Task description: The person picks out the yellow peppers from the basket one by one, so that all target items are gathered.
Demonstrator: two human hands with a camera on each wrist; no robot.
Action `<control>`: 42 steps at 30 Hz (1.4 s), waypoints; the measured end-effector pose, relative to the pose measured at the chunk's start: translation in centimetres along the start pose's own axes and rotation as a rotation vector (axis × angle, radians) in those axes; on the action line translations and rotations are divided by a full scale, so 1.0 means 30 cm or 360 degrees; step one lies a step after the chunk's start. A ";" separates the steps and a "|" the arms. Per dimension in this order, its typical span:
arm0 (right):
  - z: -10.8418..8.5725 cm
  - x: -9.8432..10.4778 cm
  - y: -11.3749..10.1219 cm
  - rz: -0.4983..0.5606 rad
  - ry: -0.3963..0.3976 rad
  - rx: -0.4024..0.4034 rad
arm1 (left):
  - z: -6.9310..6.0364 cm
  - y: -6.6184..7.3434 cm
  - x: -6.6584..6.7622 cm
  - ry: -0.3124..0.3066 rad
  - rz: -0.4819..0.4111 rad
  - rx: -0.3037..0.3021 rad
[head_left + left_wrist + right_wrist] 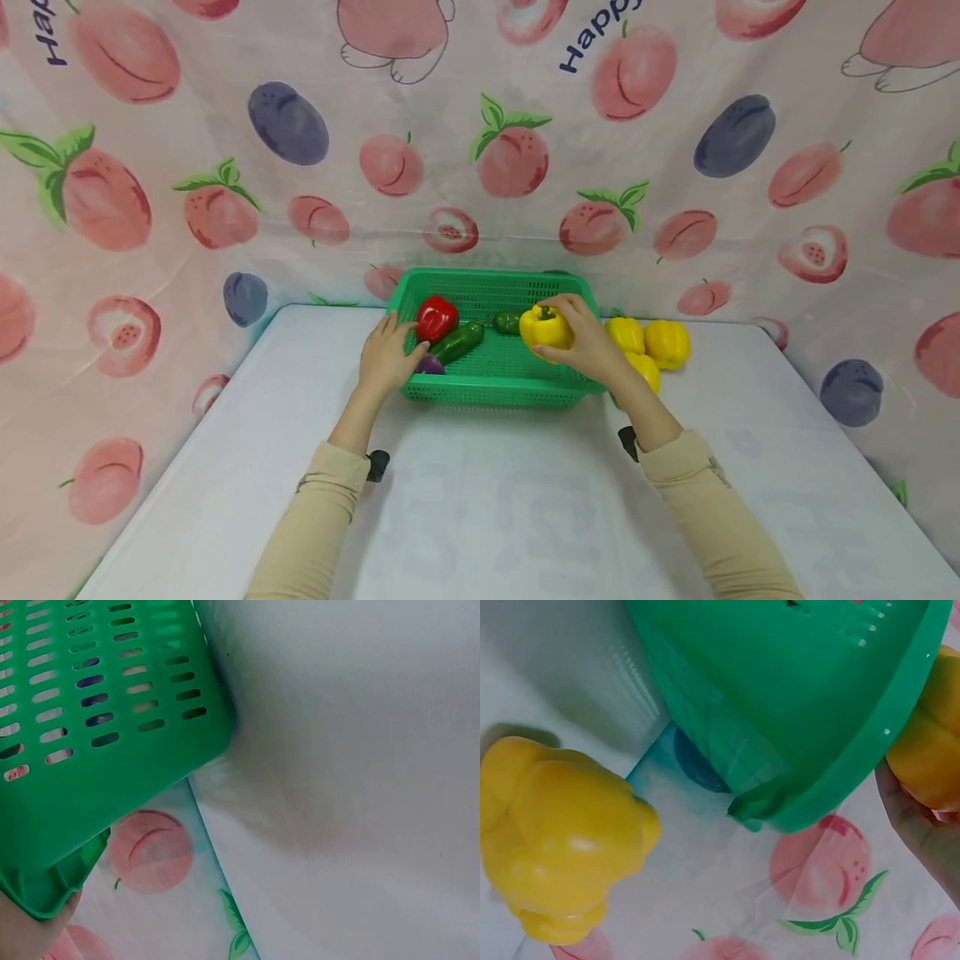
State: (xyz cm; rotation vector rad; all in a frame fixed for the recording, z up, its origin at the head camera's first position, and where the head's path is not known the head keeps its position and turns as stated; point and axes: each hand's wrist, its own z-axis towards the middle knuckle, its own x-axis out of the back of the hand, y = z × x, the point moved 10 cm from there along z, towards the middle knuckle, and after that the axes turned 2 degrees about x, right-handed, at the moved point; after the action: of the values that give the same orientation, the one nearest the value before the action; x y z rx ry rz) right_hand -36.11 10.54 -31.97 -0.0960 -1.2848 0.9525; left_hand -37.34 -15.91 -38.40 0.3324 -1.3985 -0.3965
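Observation:
A green plastic basket (495, 390) stands on the white table. My left hand (386, 354) holds its left rim, fingertips and thumb reaching over the edge; only part of that hand (34, 930) shows at the rim in the left wrist view. My right hand (588, 342) grips a yellow bell pepper (543, 329) over the basket's right side, thumb in front and fingers behind. That pepper (934, 742) appears beyond the rim in the right wrist view. Inside the basket are a red bell pepper (437, 319), a cucumber-like green vegetable (459, 342), a dark green vegetable (506, 322) and a purple one (430, 365).
Several yellow bell peppers (667, 344) sit together on the table just right of the basket. A fruit-printed cloth (450, 167) hangs behind the table (480, 517) and along its sides.

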 end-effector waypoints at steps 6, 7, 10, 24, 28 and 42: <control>-0.014 0.014 0.031 0.0043 0.0009 -0.0037 | 0.002 0.004 0.011 0.0022 0.0000 -0.0005; -0.018 0.017 0.036 0.0038 0.0015 -0.0041 | 0.002 0.004 0.012 0.0027 0.0002 -0.0006; -0.035 0.025 0.050 0.0046 0.0028 -0.0064 | 0.001 0.004 0.011 0.0040 0.0014 -0.0010; -0.091 0.069 0.121 0.0027 0.0086 -0.0155 | 0.003 0.002 0.005 0.0041 0.0013 -0.0012; -0.113 0.084 0.149 0.0086 0.0111 -0.0199 | 0.001 0.002 0.000 0.0032 0.0019 -0.0016; -0.163 0.166 0.177 0.0158 0.0261 -0.0167 | -0.002 0.002 0.004 0.0049 -0.0002 -0.0020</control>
State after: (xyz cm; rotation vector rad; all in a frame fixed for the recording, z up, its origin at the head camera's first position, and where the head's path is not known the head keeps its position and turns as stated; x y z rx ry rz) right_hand -35.04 19.22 -32.72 -0.3162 -1.1860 0.9415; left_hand -37.25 -15.92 -38.28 0.3277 -1.3654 -0.3992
